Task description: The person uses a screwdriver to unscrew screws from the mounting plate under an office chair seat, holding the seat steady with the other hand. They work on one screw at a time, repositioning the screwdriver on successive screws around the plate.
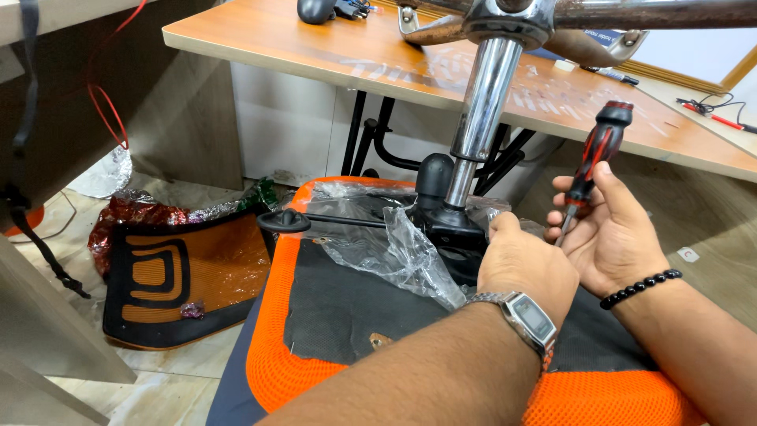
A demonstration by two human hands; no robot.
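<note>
In the middle of the frame we see an upturned chair seat [315, 315], orange mesh around a dark underside, with its black mechanism [449, 229] bolted on and a chrome gas column [482, 102] rising from it to the rusty star base [552, 20] at the top edge. Our right hand [611, 229] is at the right of the centre and holds a red and black screwdriver [595, 154] in a closed grip around the lower handle, the shaft pointing down toward the mechanism. Our left hand [524, 264] rests on the mechanism plate just beside the screwdriver tip; the fingers are hidden behind the hand, so we cannot tell if they grip something.

We judge the seat with column and base as heavy and top-loaded, so it can tip; the stiff metal plate or the column are the good places to hold. The chrome looks slippery. The loose clear plastic wrap [394, 244] is soft and slides, not a place to grip. The screwdriver is light and stiff, its ribbed handle gives good hold.

At the left on the floor lies the orange backrest [189, 276]; a wooden desk [315, 47] stands behind.
</note>
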